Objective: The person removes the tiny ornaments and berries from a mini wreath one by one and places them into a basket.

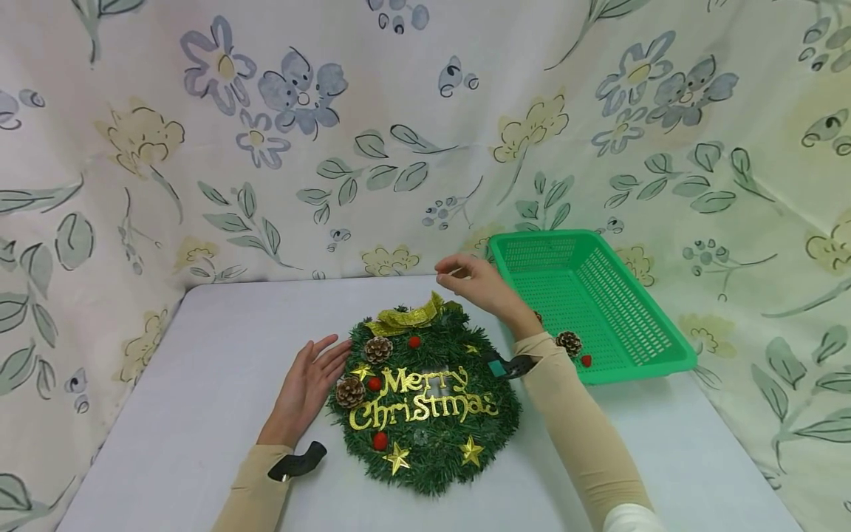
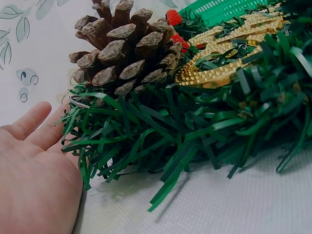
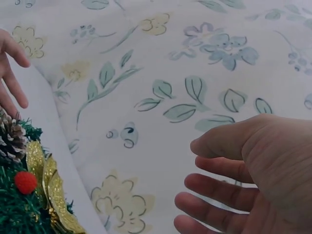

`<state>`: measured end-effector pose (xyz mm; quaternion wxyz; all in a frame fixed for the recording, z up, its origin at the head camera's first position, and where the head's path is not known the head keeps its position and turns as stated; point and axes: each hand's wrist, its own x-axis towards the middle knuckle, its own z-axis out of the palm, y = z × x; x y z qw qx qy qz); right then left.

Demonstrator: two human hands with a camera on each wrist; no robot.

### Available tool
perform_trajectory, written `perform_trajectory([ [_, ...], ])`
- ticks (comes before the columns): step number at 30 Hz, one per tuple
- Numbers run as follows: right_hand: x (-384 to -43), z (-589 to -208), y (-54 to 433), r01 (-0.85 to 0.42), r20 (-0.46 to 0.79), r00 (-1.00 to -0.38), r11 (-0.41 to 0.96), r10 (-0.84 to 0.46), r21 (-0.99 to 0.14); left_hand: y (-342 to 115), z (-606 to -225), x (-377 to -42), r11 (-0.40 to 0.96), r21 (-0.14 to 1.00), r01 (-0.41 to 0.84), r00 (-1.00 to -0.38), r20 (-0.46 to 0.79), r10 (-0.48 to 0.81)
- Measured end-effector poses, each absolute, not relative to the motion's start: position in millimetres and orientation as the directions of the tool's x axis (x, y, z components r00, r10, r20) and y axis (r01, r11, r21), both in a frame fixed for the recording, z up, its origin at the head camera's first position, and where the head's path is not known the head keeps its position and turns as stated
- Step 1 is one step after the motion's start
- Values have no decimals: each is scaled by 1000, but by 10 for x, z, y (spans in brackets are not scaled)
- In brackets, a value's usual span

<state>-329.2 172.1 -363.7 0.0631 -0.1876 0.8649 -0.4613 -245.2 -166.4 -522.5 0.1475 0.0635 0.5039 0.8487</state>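
A round green tinsel wreath [image 1: 439, 451] lies on the table, with gold "Merry Christmas" lettering [image 1: 425, 408] across its middle. Gold stars, red balls and two pine cones [image 1: 378, 349] decorate it, and a gold glitter bow [image 1: 405, 318] sits at its top. My left hand [image 1: 309, 384] is at the wreath's left edge, fingers extended beside the green strands; the left wrist view has a pine cone [image 2: 126, 48] just above those fingers. Beyond the bow, my right hand [image 1: 480, 284] hovers with fingers loosely bent and nothing between them, as the right wrist view [image 3: 253, 180] confirms.
At the right stands a green plastic basket [image 1: 628, 295] with a pine cone [image 1: 568, 342] and a red ball [image 1: 586, 360] near its front-left side. A flowered cloth [image 1: 372, 148] hangs behind the white table [image 1: 219, 355]. My right forearm passes over the wreath's right side.
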Motion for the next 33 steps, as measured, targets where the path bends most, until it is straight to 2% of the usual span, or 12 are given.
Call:
perform_trajectory([
  [14, -3228, -3840, 1544, -275, 16, -900, 539, -436, -796, -1663, -5214, -2462, -440, 879, -182, -950, -42, 309],
  [33, -3148, -4151, 1406, -258, -27, -873, 507, -488, -822, -1663, -5220, -2462, -452, 871, -190, -950, -47, 308],
])
